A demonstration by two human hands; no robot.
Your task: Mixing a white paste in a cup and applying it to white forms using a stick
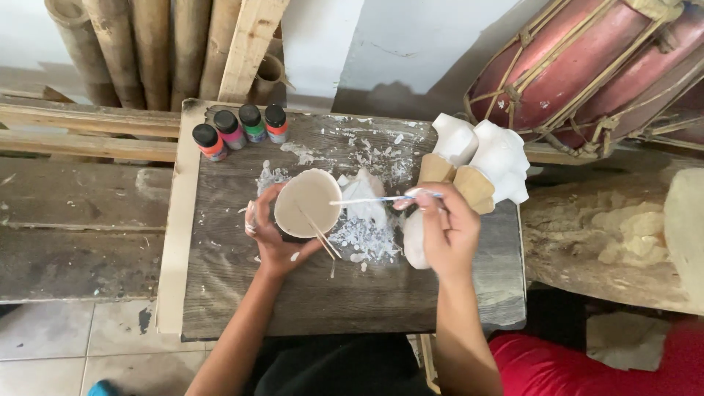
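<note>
Gripping a round cup of pale beige paint (308, 203) near the middle of the frame, the left hand (270, 233) wraps its fingers closed around the cup's left side and holds it just above the paint-splattered dark wooden board (352, 293). Two thin wooden sticks (320, 235) lean out of the cup toward the lower right. The right hand (447, 227), right of centre, pinches a thin paintbrush with a white-coated handle (381, 199) between closed fingertips; the brush lies nearly level, its tip reaching the cup's right rim. Just under this hand lies a white-painted rounded object (413, 246), partly hidden. Above the hand, two white carved figures with bare tan wooden bases (484, 165) rest close together on the board's upper right edge. Four small paint bottles with black caps (240, 129) stand in a row at the board's upper left. A reddish rope-laced drum (587, 66) fills the upper right corner, and bamboo poles (125, 44) lean in the upper left.
</note>
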